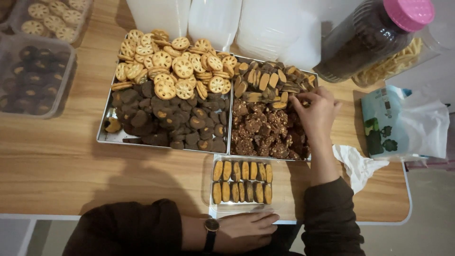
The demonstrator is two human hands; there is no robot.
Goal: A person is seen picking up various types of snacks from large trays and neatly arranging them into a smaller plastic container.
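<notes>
Oval cookies (265,85), brown with orange edges, piled at the far end of the right-hand metal tray (231,124), above a heap of rough chocolate clusters (263,132). Right hand (315,110) stretched forward over that tray, wrist bent, knuckles up, fingers curled down into the pile at its right edge; pinching at the cookies there, though whether one is actually gripped cannot be told. Right forearm running up from the near table edge, dark sleeve (330,215) pushed back below the wrist.

Left hand (244,231) lying flat at the near edge of the wooden table (57,161), palm down, fingers loosely extended and pointing right, holding nothing, fingertips touching the near rim of a clear plastic box (251,208). Black wristwatch (211,227) on that wrist, dark sleeve behind it.

Inside the box, two neat rows of the same oval cookies (242,181) standing on edge, just below the right tray.

On the left tray (105,135), round lattice biscuits (173,66) at the far half, dark round cookies (166,118) at the near half. Crumpled tissue (355,163) beside the right forearm, green packet (386,123) further right, pink-lidded jar (374,33) at the far right corner.
</notes>
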